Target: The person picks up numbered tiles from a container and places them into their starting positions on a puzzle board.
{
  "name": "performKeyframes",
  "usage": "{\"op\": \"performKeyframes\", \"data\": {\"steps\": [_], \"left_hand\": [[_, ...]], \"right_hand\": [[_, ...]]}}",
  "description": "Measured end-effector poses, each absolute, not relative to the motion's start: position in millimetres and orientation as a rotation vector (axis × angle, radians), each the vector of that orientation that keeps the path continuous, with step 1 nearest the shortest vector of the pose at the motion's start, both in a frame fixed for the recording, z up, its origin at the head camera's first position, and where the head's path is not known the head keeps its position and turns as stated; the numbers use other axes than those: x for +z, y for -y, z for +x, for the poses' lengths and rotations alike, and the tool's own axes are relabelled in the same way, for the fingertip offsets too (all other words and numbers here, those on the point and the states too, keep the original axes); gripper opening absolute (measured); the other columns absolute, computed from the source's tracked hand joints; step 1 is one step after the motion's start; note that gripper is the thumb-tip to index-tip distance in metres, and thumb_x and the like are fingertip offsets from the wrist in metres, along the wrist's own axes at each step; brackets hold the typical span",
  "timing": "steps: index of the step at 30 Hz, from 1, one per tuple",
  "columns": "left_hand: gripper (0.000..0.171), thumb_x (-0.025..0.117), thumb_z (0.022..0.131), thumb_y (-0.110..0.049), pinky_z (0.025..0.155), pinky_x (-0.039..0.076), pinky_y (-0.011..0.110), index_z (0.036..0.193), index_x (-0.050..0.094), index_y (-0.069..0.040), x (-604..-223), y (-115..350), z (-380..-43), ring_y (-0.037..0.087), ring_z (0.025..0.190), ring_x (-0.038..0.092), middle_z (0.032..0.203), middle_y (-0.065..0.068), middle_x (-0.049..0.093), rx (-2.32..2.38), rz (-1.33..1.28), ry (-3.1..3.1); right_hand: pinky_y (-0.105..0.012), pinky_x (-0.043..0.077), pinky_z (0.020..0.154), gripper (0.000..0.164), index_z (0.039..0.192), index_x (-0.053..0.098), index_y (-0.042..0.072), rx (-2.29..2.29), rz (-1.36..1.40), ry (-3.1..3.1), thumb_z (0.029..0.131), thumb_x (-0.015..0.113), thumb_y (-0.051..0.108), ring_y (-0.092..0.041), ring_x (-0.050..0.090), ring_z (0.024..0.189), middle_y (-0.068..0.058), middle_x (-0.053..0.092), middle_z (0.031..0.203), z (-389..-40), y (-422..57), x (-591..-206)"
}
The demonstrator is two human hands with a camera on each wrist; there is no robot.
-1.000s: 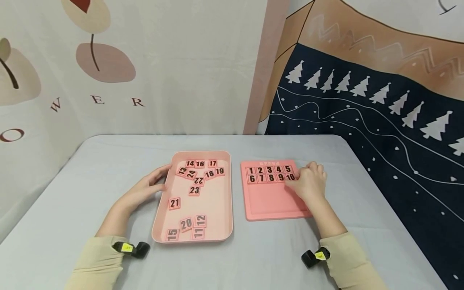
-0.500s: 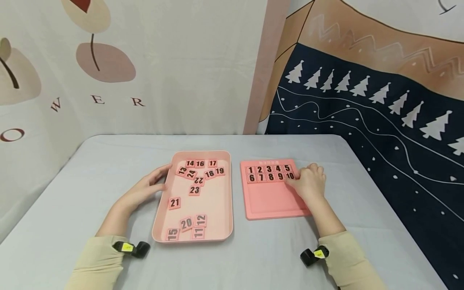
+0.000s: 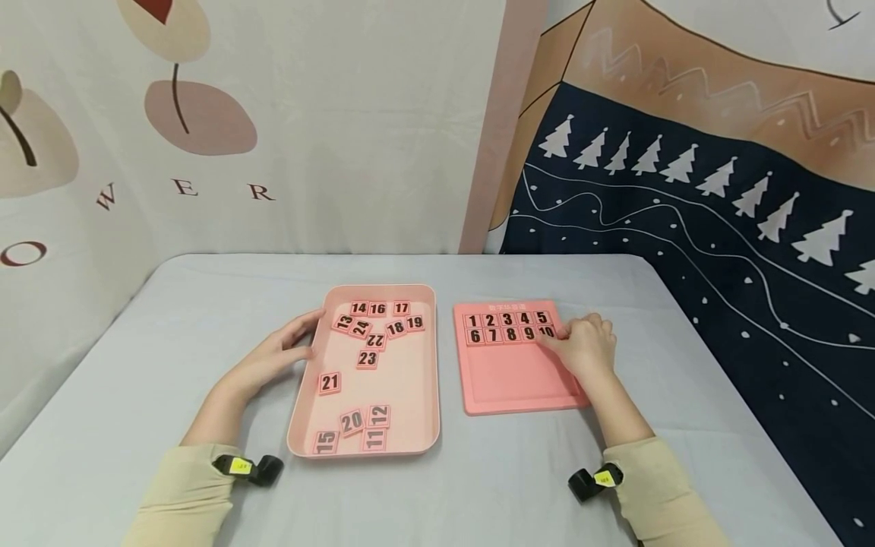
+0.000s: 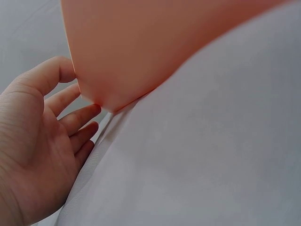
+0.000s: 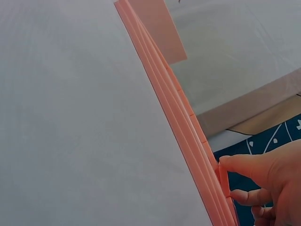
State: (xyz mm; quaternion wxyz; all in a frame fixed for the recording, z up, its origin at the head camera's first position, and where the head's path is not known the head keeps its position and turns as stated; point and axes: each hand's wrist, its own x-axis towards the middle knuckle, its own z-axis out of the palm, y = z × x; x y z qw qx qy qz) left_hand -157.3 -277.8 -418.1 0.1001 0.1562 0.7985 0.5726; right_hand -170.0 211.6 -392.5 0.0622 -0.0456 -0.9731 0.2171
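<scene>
My left hand (image 3: pixel 272 354) rests with its fingers against the left side of the pale pink tray (image 3: pixel 410 403); in the left wrist view the fingertips touch the tray's wall (image 4: pixel 122 47) and are only gently bent. Over the right edge of the pink number board (image 3: pixel 516 380), thumb and finger of my right hand (image 3: pixel 586 343) pinch the number 10 tile (image 3: pixel 545 332). That tile (image 5: pixel 223 179) looks tilted up from the board in the right wrist view. Tiles 1 to 5 fill the board's top row, with tiles 6 to 9 (image 3: pixel 510 334) below them.
Inside the tray lie several loose number tiles: a group around tile 22 (image 3: pixel 375 341) at the back, tile 21 (image 3: pixel 330 383) at the left, and tile 20 (image 3: pixel 352 422) among others near the front. A pale cloth covers the table (image 3: pixel 506 479). Printed curtains hang behind.
My right hand has shifted slightly towards me, and the number 10 tile now shows less of its face and appears tilted. The left hand and the tray have stayed put.
</scene>
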Motion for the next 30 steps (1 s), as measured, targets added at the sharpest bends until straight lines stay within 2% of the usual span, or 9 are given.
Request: {"op": "performKeyframes", "data": {"steps": [10,19,30], "left_hand": [[0.068,0.059,0.092,-0.008,0.112,0.006,0.057,0.151,0.025,-0.003,-417.7,277.1,-156.3,0.038,0.142,0.013,0.155,0.019,0.021,1.681,0.458,-2.370],[0.068,0.059,0.092,-0.008,0.112,0.007,0.057,0.150,0.025,-0.003,-417.8,277.0,-157.6,0.037,0.141,0.013,0.155,0.019,0.022,1.679,0.474,-2.380],[0.068,0.059,0.092,-0.009,0.112,0.007,0.058,0.151,0.025,-0.003,-418.1,277.5,-157.3,0.038,0.141,0.014,0.154,0.020,0.022,1.681,0.462,-2.377]], "right_hand": [[-0.053,0.033,0.083,0.037,0.073,0.070,0.002,0.680,-0.187,2.937,0.079,0.076,0.038,-0.037,0.040,0.091,-0.018,0.052,0.092,-169.3,-210.9,-395.1],[-0.052,0.033,0.085,0.035,0.080,0.072,0.000,0.697,-0.204,2.935,0.080,0.077,0.035,-0.036,0.040,0.091,-0.017,0.053,0.091,-170.8,-210.5,-396.7],[-0.052,0.032,0.088,0.030,0.087,0.070,0.000,0.764,-0.155,2.885,0.080,0.078,0.028,-0.036,0.039,0.095,-0.019,0.052,0.100,-175.2,-213.2,-403.6]]}}
